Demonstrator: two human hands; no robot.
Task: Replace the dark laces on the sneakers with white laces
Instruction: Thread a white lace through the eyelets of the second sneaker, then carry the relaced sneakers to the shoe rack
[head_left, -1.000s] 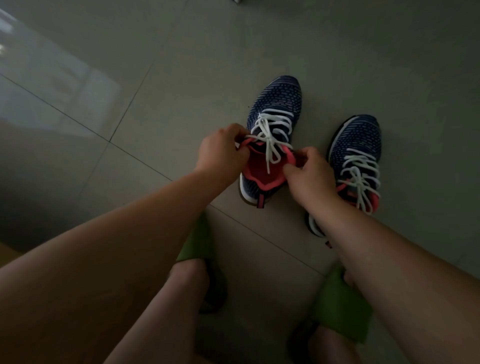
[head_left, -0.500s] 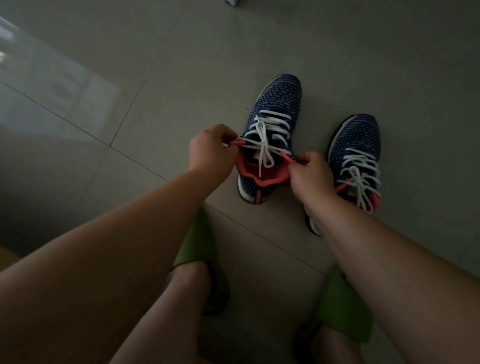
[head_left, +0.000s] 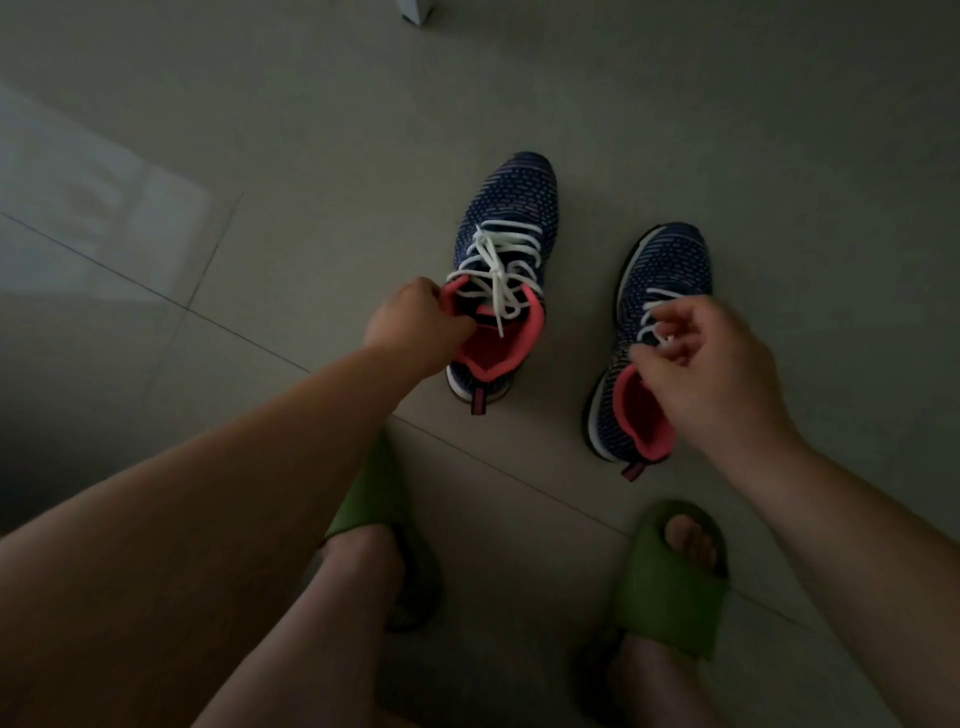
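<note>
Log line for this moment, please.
left hand: grips left navy knit sneaker collar | right hand: over right sneaker white laces
</note>
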